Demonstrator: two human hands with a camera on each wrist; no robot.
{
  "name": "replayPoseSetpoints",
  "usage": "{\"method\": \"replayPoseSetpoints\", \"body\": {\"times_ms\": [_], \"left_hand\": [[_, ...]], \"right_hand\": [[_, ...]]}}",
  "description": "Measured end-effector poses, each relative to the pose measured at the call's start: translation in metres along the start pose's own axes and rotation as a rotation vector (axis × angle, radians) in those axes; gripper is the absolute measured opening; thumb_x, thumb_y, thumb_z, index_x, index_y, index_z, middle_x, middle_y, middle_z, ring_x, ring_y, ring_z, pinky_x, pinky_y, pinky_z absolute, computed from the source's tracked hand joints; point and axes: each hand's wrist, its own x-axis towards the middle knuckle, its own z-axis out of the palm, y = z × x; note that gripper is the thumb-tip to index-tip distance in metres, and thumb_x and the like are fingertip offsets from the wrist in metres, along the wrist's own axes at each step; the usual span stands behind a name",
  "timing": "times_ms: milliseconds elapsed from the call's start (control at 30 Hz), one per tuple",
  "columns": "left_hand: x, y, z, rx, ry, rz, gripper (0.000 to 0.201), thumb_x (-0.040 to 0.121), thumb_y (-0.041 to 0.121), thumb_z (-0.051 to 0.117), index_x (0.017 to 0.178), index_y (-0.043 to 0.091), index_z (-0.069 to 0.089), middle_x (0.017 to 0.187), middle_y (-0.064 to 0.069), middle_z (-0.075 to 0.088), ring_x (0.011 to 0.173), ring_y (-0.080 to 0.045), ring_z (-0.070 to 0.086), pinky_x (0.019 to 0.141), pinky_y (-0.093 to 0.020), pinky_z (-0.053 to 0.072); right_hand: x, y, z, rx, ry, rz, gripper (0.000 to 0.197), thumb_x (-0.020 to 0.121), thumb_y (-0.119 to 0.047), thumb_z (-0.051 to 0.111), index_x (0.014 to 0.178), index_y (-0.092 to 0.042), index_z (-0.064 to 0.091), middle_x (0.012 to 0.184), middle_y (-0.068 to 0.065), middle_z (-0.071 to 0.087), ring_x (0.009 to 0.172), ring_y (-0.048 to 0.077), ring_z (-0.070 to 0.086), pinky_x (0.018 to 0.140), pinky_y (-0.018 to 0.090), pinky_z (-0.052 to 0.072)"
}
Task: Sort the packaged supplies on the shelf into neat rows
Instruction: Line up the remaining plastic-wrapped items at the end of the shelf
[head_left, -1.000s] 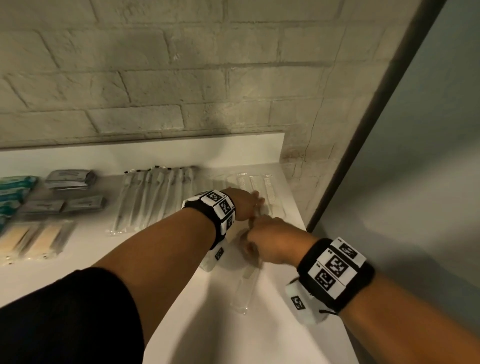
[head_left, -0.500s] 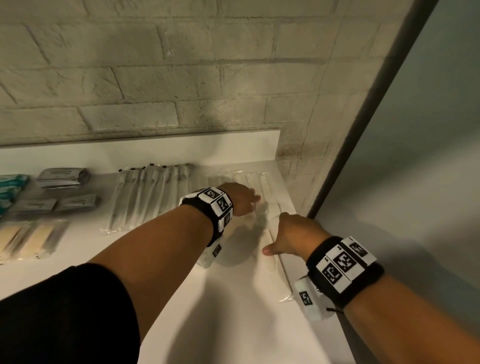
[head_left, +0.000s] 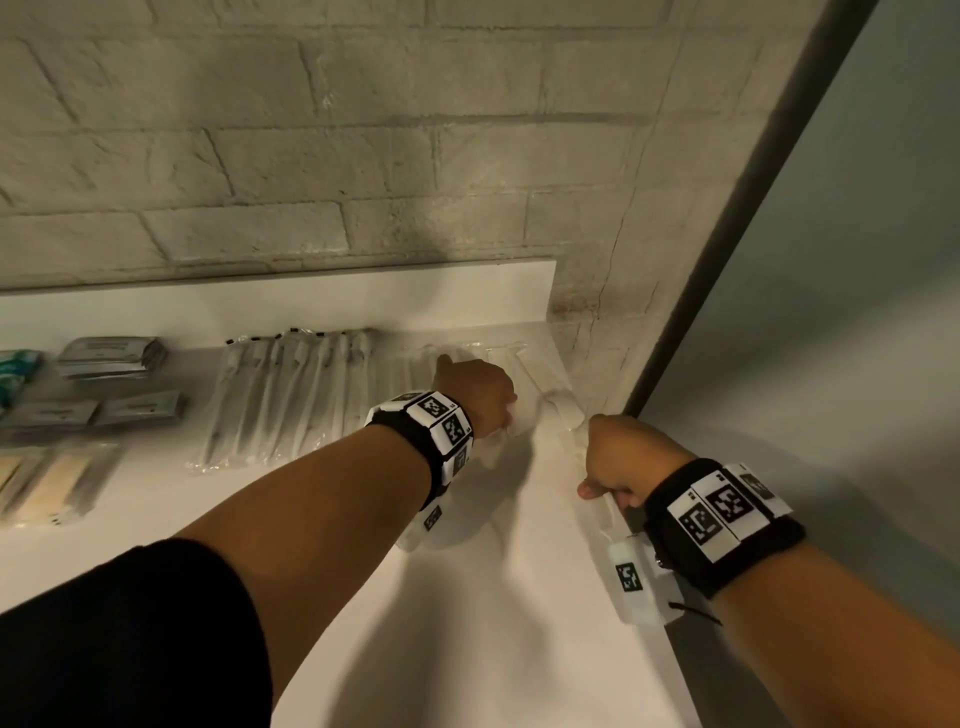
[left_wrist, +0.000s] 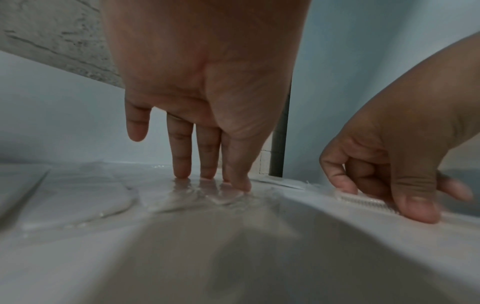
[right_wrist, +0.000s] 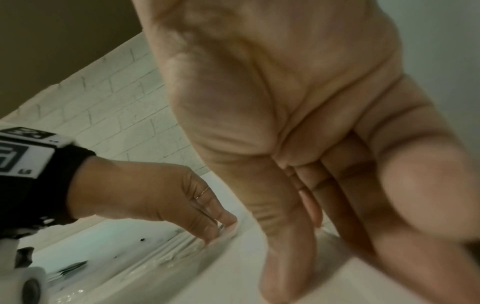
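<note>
On the white shelf (head_left: 467, 623), a row of long clear packets (head_left: 467, 351) lies at the back right. My left hand (head_left: 475, 387) reaches over them. The left wrist view shows its straight fingers (left_wrist: 207, 176) pressing their tips down on the clear packets (left_wrist: 78, 195). My right hand (head_left: 615, 457) is at the shelf's right edge with its fingers curled. There its thumb and forefinger (left_wrist: 376, 197) pinch one clear packet (left_wrist: 363, 202) that lies along that edge. Part of this packet (head_left: 571, 415) shows beyond the knuckles.
Left of the clear row lie several long swab packets (head_left: 291, 395), grey sachets (head_left: 111, 353), teal packets (head_left: 13, 369) and tan stick packets (head_left: 52, 483). A brick wall (head_left: 363, 156) backs the shelf. A plain wall (head_left: 831, 312) closes the right side.
My right hand has carried the clear packet from the middle of the shelf to its right edge and further back. The left hand has slid slightly back over the row.
</note>
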Motion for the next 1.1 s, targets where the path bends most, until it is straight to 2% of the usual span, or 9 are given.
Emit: {"method": "replayPoseSetpoints", "body": {"times_ms": [100, 233, 300, 367, 467, 633, 867, 1000, 1100], "left_hand": [[0.001, -0.001, 0.004, -0.035, 0.001, -0.011, 0.036, 0.089, 0.042, 0.053, 0.123, 0.032, 0.062, 0.133, 0.010, 0.057, 0.126, -0.016, 0.048, 0.105, -0.044, 0.027], [0.001, -0.002, 0.005, -0.053, 0.008, -0.012, 0.036, 0.089, 0.041, 0.053, 0.124, 0.034, 0.061, 0.135, 0.012, 0.055, 0.126, -0.015, 0.048, 0.104, -0.042, 0.028], [0.001, -0.002, 0.006, -0.046, 0.014, -0.002, 0.037, 0.089, 0.040, 0.052, 0.124, 0.035, 0.061, 0.135, 0.012, 0.056, 0.126, -0.015, 0.048, 0.105, -0.043, 0.028], [0.001, -0.003, 0.006, -0.044, 0.013, -0.003, 0.036, 0.090, 0.039, 0.050, 0.125, 0.034, 0.060, 0.134, 0.011, 0.056, 0.126, -0.016, 0.048, 0.105, -0.043, 0.028], [0.000, -0.003, 0.005, -0.038, 0.003, 0.000, 0.038, 0.091, 0.033, 0.047, 0.128, 0.033, 0.058, 0.136, 0.011, 0.054, 0.129, -0.017, 0.045, 0.107, -0.045, 0.026], [-0.004, -0.005, 0.005, -0.021, -0.006, 0.000, 0.034, 0.093, 0.034, 0.043, 0.122, 0.030, 0.061, 0.126, 0.008, 0.060, 0.120, -0.019, 0.051, 0.104, -0.047, 0.028], [-0.006, -0.012, 0.013, -0.066, 0.036, -0.019, 0.029, 0.090, 0.036, 0.044, 0.104, 0.027, 0.068, 0.111, 0.007, 0.065, 0.111, -0.019, 0.055, 0.102, -0.050, 0.026], [-0.002, -0.011, 0.017, -0.135, 0.107, -0.015, 0.033, 0.088, 0.033, 0.053, 0.118, 0.033, 0.065, 0.131, 0.007, 0.057, 0.125, -0.017, 0.049, 0.108, -0.046, 0.020], [0.000, -0.001, 0.014, -0.155, 0.211, 0.005, 0.036, 0.090, 0.039, 0.051, 0.125, 0.033, 0.060, 0.134, 0.006, 0.056, 0.124, -0.018, 0.050, 0.106, -0.038, 0.022]], "right_hand": [[0.003, -0.002, -0.001, -0.056, 0.030, -0.007, 0.059, 0.080, -0.019, 0.076, 0.127, -0.006, 0.042, 0.107, 0.011, 0.063, 0.068, 0.018, 0.054, 0.055, 0.027, 0.042], [0.001, 0.004, -0.013, -0.004, -0.071, -0.076, 0.036, 0.083, -0.014, 0.072, 0.114, -0.004, 0.056, 0.088, 0.013, 0.070, 0.064, 0.021, 0.061, 0.061, 0.031, 0.052], [-0.001, 0.005, -0.029, 0.028, -0.077, -0.165, 0.022, 0.089, -0.020, 0.065, 0.105, -0.004, 0.063, 0.091, 0.014, 0.071, 0.071, 0.025, 0.065, 0.067, 0.032, 0.053], [0.006, 0.001, -0.047, 0.032, 0.086, -0.224, 0.025, 0.095, -0.027, 0.055, 0.103, -0.005, 0.064, 0.099, 0.012, 0.068, 0.081, 0.025, 0.063, 0.069, 0.032, 0.047], [0.029, -0.008, -0.057, 0.156, 0.286, -0.225, 0.031, 0.099, -0.027, 0.042, 0.104, -0.004, 0.062, 0.105, 0.014, 0.064, 0.083, 0.023, 0.053, 0.071, 0.029, 0.038], [0.053, -0.026, -0.044, 0.134, 0.227, -0.222, 0.050, 0.102, -0.036, 0.030, 0.105, 0.001, 0.064, 0.108, 0.020, 0.065, 0.100, 0.033, 0.060, 0.075, 0.028, 0.038], [0.065, -0.040, -0.041, 0.170, 0.225, -0.196, 0.051, 0.102, -0.034, 0.033, 0.108, 0.004, 0.065, 0.111, 0.022, 0.065, 0.103, 0.035, 0.061, 0.081, 0.030, 0.043], [0.075, -0.023, -0.058, 0.320, 0.302, -0.092, 0.045, 0.099, -0.035, 0.044, 0.110, 0.003, 0.066, 0.107, 0.018, 0.069, 0.098, 0.031, 0.065, 0.086, 0.033, 0.049], [0.083, -0.012, -0.058, 0.455, 0.294, -0.095, 0.037, 0.096, -0.027, 0.054, 0.114, 0.003, 0.065, 0.104, 0.020, 0.070, 0.091, 0.032, 0.069, 0.087, 0.038, 0.055]]}}
